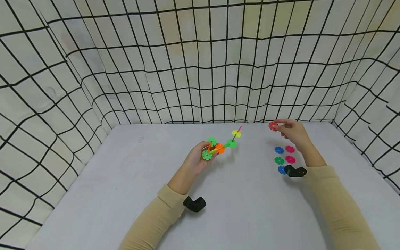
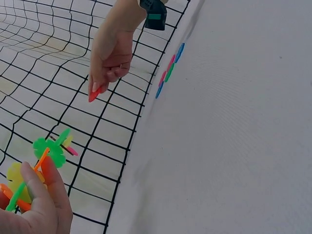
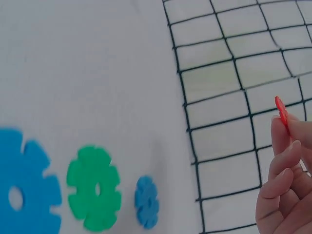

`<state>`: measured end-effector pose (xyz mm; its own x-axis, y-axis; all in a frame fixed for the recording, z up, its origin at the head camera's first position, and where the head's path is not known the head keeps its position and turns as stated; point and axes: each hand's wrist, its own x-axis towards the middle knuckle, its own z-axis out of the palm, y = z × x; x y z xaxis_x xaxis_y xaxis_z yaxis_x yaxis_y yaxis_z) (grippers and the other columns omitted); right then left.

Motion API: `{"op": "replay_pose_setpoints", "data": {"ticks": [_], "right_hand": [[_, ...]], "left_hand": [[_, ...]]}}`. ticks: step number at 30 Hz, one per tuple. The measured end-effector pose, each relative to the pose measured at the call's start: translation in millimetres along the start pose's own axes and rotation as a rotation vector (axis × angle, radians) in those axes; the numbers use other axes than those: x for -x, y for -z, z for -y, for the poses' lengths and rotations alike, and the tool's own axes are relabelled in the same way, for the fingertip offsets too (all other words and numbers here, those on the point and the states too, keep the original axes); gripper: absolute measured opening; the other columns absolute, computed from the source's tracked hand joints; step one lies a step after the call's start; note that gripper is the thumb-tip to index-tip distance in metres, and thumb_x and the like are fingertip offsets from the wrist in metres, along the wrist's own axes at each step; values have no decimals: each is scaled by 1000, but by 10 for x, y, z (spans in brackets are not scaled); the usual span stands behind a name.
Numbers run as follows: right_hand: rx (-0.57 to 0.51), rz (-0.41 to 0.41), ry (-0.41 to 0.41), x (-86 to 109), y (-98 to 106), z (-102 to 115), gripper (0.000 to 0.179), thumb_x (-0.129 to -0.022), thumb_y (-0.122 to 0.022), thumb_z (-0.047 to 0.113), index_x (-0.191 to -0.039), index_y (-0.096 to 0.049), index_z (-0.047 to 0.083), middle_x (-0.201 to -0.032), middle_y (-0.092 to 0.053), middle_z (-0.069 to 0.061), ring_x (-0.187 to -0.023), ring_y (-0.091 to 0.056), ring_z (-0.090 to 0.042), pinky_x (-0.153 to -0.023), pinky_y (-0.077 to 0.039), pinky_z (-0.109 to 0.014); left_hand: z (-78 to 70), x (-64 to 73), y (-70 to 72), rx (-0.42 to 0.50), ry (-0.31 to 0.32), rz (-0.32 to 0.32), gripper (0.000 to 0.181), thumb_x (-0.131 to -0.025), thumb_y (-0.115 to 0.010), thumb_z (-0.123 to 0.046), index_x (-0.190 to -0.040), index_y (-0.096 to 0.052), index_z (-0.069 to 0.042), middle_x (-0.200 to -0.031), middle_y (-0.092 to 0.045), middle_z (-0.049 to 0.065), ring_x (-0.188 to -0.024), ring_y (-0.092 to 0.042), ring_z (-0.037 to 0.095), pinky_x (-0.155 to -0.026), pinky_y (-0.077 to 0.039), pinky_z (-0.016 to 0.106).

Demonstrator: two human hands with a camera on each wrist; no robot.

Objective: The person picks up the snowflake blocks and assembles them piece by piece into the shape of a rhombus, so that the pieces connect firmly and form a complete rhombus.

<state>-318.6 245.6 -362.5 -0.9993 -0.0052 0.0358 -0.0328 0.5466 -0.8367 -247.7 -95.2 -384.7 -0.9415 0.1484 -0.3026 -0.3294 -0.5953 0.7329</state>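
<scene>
My left hand (image 1: 197, 160) holds a chain of interlocked snowflake discs in green, orange and yellow; an orange disc (image 1: 219, 149) shows near the fingertips. The chain stretches up and right through a green disc (image 1: 231, 143) to a yellow disc (image 1: 236, 133) with a pink disc seen edge-on at its tip. Between thumb and fingers, my right hand (image 1: 295, 133) pinches one red snowflake disc (image 1: 273, 126), raised above the table's far side. In the right wrist view that red disc (image 3: 281, 111) appears nearly edge-on. The two hands are well apart.
Loose discs lie in two columns below my right hand, among them a blue disc (image 1: 279, 150), a green disc (image 1: 279, 160) and a pink disc (image 1: 290, 159). They rest on the white table (image 1: 125, 180). A black-lined grid wall (image 1: 200, 80) rises behind the table and along both sides.
</scene>
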Motion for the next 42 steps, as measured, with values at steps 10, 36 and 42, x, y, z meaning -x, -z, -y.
{"op": "replay_pose_setpoints", "data": {"ticks": [10, 36, 42], "right_hand": [[-23, 21, 67, 111, -92, 333, 50, -103, -63, 38, -143, -58, 8, -96, -63, -6, -84, -55, -21, -73, -46, -29], [-108, 182, 209, 229, -612, 806, 34, -100, -69, 22, -131, -69, 7, -95, -72, -9, -76, -52, -20, -67, -41, -28], [-104, 211, 270, 212, -763, 868, 30, -100, -70, 17, -128, -70, 7, -102, -74, -13, -90, -63, -29, -81, -48, -36]], "left_hand": [[10, -14, 2, 10, -1, 14, 21, -107, -41, -10, -121, -54, -2, -123, -55, 18, -103, -59, 24, -65, -56, 18], [22, 35, -39, -85, -11, 44, 21, -107, -44, -10, -122, -54, 0, -119, -58, 13, -102, -60, 22, -70, -57, 20], [22, 37, -42, -118, -29, 69, 19, -108, -43, -10, -119, -55, 0, -114, -61, 10, -98, -63, 20, -71, -58, 22]]}}
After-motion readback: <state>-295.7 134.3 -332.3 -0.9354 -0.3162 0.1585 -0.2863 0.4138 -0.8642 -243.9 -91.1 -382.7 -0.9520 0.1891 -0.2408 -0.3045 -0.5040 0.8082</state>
